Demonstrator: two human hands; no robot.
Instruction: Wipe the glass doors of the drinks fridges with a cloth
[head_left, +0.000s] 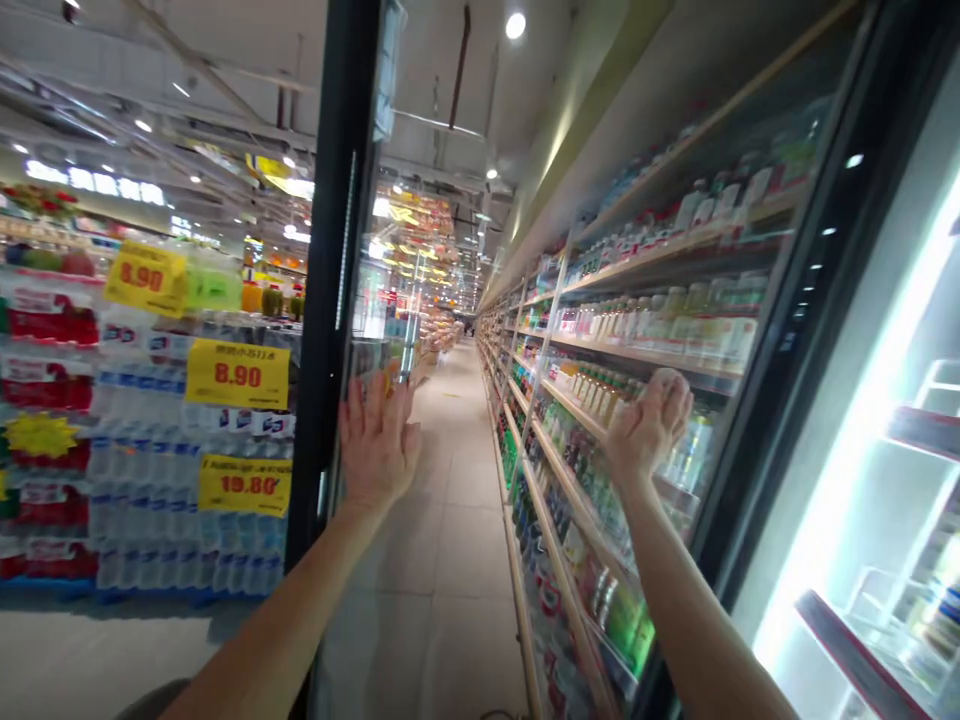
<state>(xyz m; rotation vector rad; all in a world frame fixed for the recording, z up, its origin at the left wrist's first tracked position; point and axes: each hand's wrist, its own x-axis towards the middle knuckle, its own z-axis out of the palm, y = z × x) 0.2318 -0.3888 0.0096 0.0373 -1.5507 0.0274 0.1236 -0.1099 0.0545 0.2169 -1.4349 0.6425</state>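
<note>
A glass door (450, 540) in a black frame (341, 250) stands before me. My left hand (375, 440) lies flat against the glass near the frame's left upright, its fingers spread and nothing in it. Further right, my right hand (646, 432) is closed around a crumpled whitish cloth (666, 380), held up at the glass. Most of the cloth is hidden by my fingers, and its exact kind is hard to make out. Rows of bottles (660, 315) on shelves show in the glass behind the right hand; I cannot tell whether they are reflected.
At the right edge is a lit cooler interior with a light strip (832, 440) and a shelf edge (862, 650). To the left stand stacked packs of bottled water (142, 470) with yellow price signs (236, 373). A tiled floor (112, 650) runs below them.
</note>
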